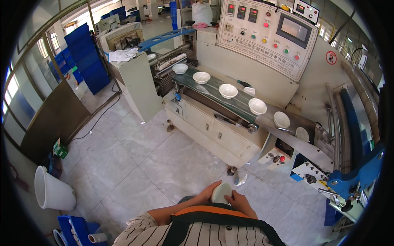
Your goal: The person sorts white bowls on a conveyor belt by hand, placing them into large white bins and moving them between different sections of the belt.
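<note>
1. The left hand (pixel 208 192) and right hand (pixel 240 201) each curl closed on a white bowl (pixel 221 192).
2. The bowl sits tilted on edge, near the person's chest, above the floor (pixel 164 164).
3. Both forearms bend inward.

Matt white plastic bowls (pixel 228 90) sit on a glossy green belt (pixel 213 91); below the belt, smooth marbled floor tiles (pixel 135 164).

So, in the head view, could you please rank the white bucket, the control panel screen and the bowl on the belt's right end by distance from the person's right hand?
From the right hand:
1. Bowl on the belt's right end, up and slightly right.
2. Control panel screen, far up on the machine.
3. White bucket, far left on the floor.
</note>
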Available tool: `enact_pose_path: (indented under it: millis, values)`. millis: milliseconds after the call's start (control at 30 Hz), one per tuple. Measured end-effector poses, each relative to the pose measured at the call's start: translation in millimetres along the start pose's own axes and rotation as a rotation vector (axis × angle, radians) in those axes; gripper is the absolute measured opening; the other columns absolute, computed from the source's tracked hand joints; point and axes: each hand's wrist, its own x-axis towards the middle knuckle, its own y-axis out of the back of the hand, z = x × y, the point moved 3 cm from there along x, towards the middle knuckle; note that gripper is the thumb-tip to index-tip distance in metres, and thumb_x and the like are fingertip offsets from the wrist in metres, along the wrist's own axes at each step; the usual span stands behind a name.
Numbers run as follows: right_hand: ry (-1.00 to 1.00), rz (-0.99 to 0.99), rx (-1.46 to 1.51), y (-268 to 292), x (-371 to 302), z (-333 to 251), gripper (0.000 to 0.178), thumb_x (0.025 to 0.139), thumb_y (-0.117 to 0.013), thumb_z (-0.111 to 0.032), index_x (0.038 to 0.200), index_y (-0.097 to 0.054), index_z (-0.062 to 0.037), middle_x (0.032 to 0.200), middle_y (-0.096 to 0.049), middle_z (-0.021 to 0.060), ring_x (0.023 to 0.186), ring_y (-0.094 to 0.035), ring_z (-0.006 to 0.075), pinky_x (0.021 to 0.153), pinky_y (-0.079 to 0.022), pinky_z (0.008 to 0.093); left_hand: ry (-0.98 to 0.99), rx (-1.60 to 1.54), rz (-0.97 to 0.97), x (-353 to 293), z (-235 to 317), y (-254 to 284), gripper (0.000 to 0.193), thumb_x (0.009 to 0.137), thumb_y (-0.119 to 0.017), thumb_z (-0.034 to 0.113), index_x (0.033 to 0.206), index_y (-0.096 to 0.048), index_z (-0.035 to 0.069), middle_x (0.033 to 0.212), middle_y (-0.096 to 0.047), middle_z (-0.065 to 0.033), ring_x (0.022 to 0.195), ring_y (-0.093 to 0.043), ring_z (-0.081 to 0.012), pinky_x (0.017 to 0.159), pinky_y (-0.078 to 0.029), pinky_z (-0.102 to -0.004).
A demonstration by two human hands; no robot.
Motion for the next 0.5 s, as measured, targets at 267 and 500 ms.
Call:
enact_pose_path:
  millis: [267, 500]
  values:
    - [0.081, 0.131, 0.670, -26, 2, 10, 0.044, 0.090, -0.058, -0.030, 0.123, -0.050, -0.0002, 0.107, -0.063, 0.0141, 0.097, -0.060, 0.0215, 0.085, -0.047, 0.0327, 0.022, -0.092, -0.162, -20, 13, -11, 0.047, 0.096, -0.040, 0.045, 0.111, -0.062, 0.007, 0.103, -0.066, -0.0093, 0.091, -0.063, -0.0222, 0.085, -0.050, -0.0355]
    - [-0.091, 0.039, 0.816, -33, -3, -2, 0.046, 0.092, -0.057, -0.032, 0.123, -0.052, 0.0013, 0.109, -0.061, 0.0099, 0.099, -0.056, 0.0168, 0.086, -0.045, 0.0304, 0.121, -0.182, -0.229, -7, -1, 13, 0.045, 0.096, -0.041, 0.044, 0.105, -0.064, 0.006, 0.098, -0.068, -0.0084, 0.085, -0.064, -0.0222, 0.080, -0.052, -0.0357]
